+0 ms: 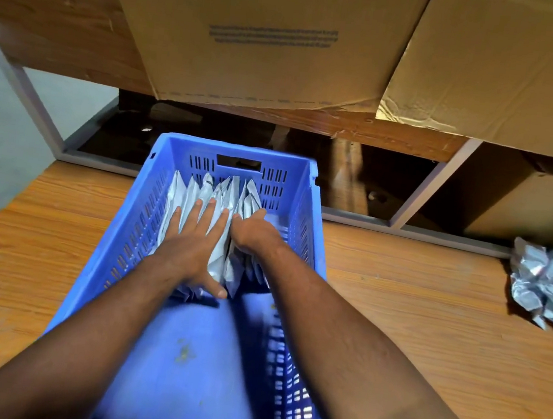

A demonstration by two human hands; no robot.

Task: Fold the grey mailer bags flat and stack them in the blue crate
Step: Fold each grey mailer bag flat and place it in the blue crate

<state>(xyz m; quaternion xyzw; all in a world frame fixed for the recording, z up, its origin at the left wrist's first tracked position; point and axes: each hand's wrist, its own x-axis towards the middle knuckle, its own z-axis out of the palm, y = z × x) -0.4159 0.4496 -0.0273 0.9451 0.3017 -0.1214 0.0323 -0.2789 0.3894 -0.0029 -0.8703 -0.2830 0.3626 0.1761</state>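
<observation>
Left hand (192, 244): fingers straight and spread, palm pressed flat on the row of folded bags (226, 200), thumb hooked round the row's near end. Right hand (253, 232): fingers curled down into the right side of the row, gripping a bag there; the fingertips are hidden among the bags. The two hands lie just beside each other, nearly touching at the index fingers. The bags stand on edge, packed side by side in the far half of the crate (237, 151), against its far wall under the handle slot. The near half of the crate floor shows bare blue with a few specks. The crate rests on the wooden floor (411, 314), its far end near a metal shelf frame (417, 204). Near the floor's right edge, well apart from the crate, lies a crumpled pile of unfolded bags (548, 288). Two cartons (270, 36) sit on the shelf above, overhanging it.
</observation>
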